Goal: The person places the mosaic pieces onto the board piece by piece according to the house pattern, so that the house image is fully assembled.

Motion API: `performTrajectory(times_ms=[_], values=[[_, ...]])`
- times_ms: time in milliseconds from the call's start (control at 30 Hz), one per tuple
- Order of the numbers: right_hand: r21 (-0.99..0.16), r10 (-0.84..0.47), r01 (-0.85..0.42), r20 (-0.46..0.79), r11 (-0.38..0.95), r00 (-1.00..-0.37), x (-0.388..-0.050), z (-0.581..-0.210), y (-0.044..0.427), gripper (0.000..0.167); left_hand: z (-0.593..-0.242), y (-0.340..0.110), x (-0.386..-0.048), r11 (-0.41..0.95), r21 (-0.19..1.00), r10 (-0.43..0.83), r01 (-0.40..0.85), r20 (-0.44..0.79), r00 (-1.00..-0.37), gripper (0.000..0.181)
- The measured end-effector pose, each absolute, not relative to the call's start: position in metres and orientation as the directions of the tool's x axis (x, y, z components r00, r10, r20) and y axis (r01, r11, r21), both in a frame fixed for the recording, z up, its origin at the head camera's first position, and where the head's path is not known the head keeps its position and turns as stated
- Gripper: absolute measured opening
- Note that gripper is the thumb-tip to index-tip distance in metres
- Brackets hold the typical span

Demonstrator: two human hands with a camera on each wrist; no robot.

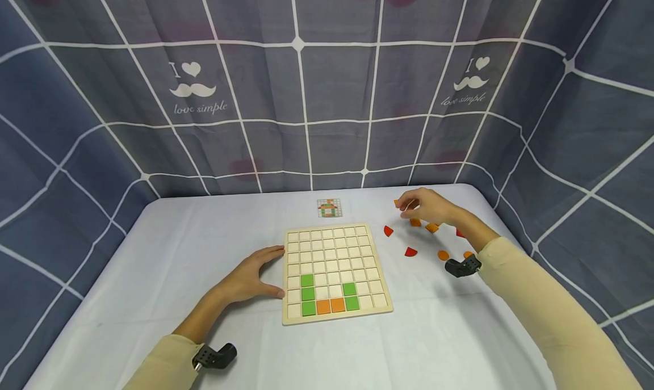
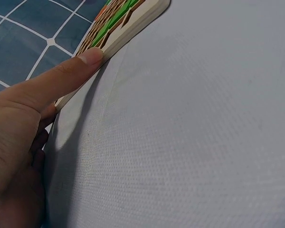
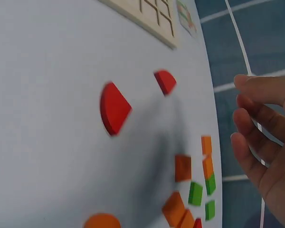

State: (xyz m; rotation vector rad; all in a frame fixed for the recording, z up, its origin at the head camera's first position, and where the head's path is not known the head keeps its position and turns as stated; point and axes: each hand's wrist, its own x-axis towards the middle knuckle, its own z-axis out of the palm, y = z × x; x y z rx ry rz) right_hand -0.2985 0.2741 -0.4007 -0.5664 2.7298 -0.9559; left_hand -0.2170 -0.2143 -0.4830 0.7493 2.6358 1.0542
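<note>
The grid board (image 1: 332, 256) lies flat on the white-covered table (image 1: 128, 276), between the near and far edges. It looks about square, with no clear long axis; its sides run near to far, the far end canted slightly left, towards the pattern card (image 1: 329, 208) near the table's far edge. The left green column (image 1: 307, 294) runs near to far beside the board's left edge; an orange pair (image 1: 330, 306) lies crosswise along its near edge, joining the right green column (image 1: 349, 296).

The left hand (image 1: 249, 275) touches the board's left edge, thumb and forefinger extended and spread. The right hand (image 1: 426, 206) hovers by the table's far right corner — fingers loosely bent, thumb apart, nothing visible between them. An orange tile (image 1: 396, 204) shows beside its fingertips.

The right hand hides the loose green tiles (image 3: 195, 193) from the head view; the right wrist view shows them. The forearm covers part of a red wedge (image 1: 460, 233). The left wrist view cuts off most of the board — the card's pattern is too small to read.
</note>
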Motion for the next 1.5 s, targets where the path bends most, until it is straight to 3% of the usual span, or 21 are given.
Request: performTrajectory(times_ms=[533, 933, 1200, 1500], values=[[-0.599, -0.162, -0.039, -0.153, 0.8, -0.975, -0.315, -0.432, 0.332, 0.033, -0.484, -0.214, -0.219, 0.625, 0.69, 0.52, 0.363, -0.021, -0.854, 0.105], [-0.506, -0.149, -0.076, -0.105, 0.859, -0.983, -0.32, -0.452, 0.334, 0.035, -0.483, -0.214, -0.218, 0.63, 0.685, 0.519, 0.366, -0.021, -0.855, 0.105], [-0.557, -0.144, -0.066, -0.098, 0.828, -0.985, -0.321, -0.449, 0.329, 0.016, -0.483, -0.213, -0.22, 0.632, 0.684, 0.516, 0.364, -0.02, -0.857, 0.105], [-0.59, -0.189, -0.093, -0.104, 0.802, -0.976, -0.317, -0.439, 0.317, 0.01, -0.482, -0.213, -0.217, 0.636, 0.688, 0.509, 0.35, -0.033, -0.86, 0.106]])
